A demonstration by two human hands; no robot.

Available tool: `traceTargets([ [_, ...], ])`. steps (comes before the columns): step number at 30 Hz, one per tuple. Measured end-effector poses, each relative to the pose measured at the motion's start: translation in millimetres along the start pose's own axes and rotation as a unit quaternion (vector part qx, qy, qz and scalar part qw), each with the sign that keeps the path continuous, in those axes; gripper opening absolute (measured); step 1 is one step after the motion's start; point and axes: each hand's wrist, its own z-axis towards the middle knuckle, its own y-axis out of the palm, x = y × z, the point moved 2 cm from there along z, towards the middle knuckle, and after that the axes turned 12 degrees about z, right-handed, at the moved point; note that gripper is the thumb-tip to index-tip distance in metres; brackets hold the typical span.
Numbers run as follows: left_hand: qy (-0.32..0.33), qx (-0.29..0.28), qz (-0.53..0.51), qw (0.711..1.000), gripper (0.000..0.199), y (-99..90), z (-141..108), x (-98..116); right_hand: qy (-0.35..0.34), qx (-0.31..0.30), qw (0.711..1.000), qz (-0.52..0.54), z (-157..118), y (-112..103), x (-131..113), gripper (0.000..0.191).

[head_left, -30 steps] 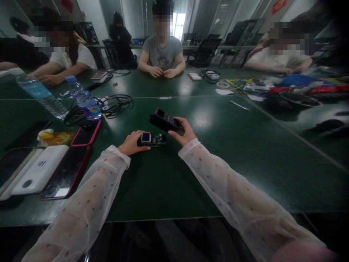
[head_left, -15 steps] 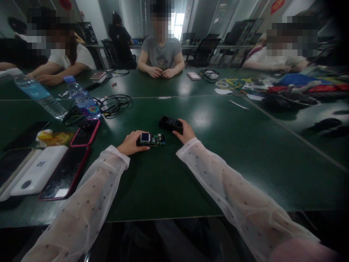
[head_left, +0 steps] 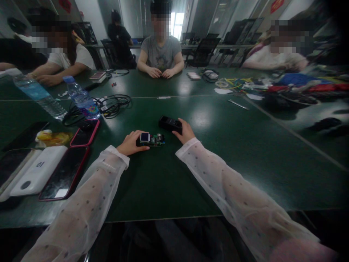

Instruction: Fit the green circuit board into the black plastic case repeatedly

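My left hand (head_left: 131, 142) grips the left end of a green circuit board (head_left: 156, 141) that carries a small square screen and several components. Its thumb lies along the near edge and the fingers along the far edge. To the right and a little farther off, my right hand (head_left: 187, 131) has its thumb and fingers around the right end of a black plastic housing (head_left: 170, 123) with a rectangular window. Board and housing are apart, both low over the green table (head_left: 169, 182); whether they touch it I cannot tell.
On the left are two water bottles (head_left: 81, 98), coiled black cables (head_left: 117, 105), phones (head_left: 65, 173) and a white power bank (head_left: 39, 169). A wrench (head_left: 238, 104) lies right of centre, before a heap of cables and bags (head_left: 297, 87). Several people sit across the table.
Almost nothing differs. Both hands keep their holds on the board and the housing, with only a very slight shift to the left.
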Motion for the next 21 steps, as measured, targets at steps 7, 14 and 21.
traceTargets([
  [7, -0.004, -0.003, 0.010, 1.000, 0.068, 0.5, 0, 0, -0.016, 0.000, 1.000, -0.008, 0, -2, -8, 0.066],
  [14, 0.005, 0.004, -0.001, 1.000, 0.068, 1.2, 0, -2, -0.031, 0.041, 0.998, 0.024, -1, -4, -19, 0.057],
  [21, -0.002, 0.016, 0.013, 1.000, 0.068, 3.1, 2, -3, -0.073, -0.039, 0.983, 0.166, -13, 0, -69, 0.056],
])
